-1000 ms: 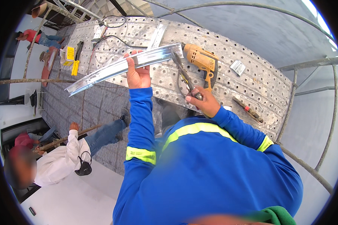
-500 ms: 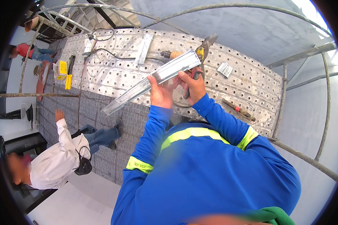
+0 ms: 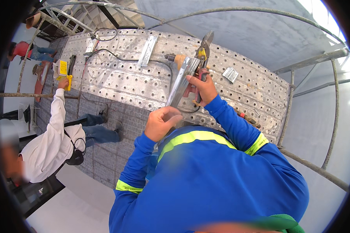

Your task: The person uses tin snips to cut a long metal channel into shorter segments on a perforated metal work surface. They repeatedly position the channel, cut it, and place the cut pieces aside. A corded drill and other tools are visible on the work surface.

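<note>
A shiny metal channel (image 3: 179, 84) slants down toward me in front of my chest. My left hand (image 3: 161, 121) is curled at its lower end, with thumb and forefinger bent round; the part below that hand is hidden. My right hand (image 3: 206, 90) is closed on red-handled tin snips (image 3: 203, 52), and its thumb presses against the channel's side. The snips' blades point up and away, beside the channel's far end. Partly behind the channel lies a drill (image 3: 178, 59) with a tan body.
On the perforated metal platform (image 3: 116, 75) lie a flat metal piece (image 3: 148, 50), a short channel offcut (image 3: 230, 74), a black cable (image 3: 124, 59) and a red-marked tool (image 3: 248, 118). Scaffold pipes (image 3: 291, 105) border it. A person in white (image 3: 52, 128) reaches toward a yellow object (image 3: 69, 82).
The channel has swung from slanting left to pointing down toward me. My left hand has moved nearer my body and curled. The person in white has reached out to the yellow object.
</note>
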The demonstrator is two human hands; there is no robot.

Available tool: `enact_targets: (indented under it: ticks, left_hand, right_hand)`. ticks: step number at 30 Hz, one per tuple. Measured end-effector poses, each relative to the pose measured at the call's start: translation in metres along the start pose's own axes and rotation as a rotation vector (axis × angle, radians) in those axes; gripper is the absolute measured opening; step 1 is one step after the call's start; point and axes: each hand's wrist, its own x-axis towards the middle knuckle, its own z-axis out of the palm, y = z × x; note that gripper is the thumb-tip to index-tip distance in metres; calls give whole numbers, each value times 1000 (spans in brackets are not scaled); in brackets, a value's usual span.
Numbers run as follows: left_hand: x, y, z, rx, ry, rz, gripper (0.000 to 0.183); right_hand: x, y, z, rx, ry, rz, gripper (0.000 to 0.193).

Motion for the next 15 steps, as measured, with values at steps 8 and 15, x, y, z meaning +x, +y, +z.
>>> enact_targets:
  ticks: [8,15]
  left_hand:
    - [50,1,6,181,325,345,56]
    - [77,-31,-25,-199,74,-72,86]
  right_hand:
    - [-15,-3,25,-130,-45,31,41]
    - [-27,10,12,-318,-56,146,40]
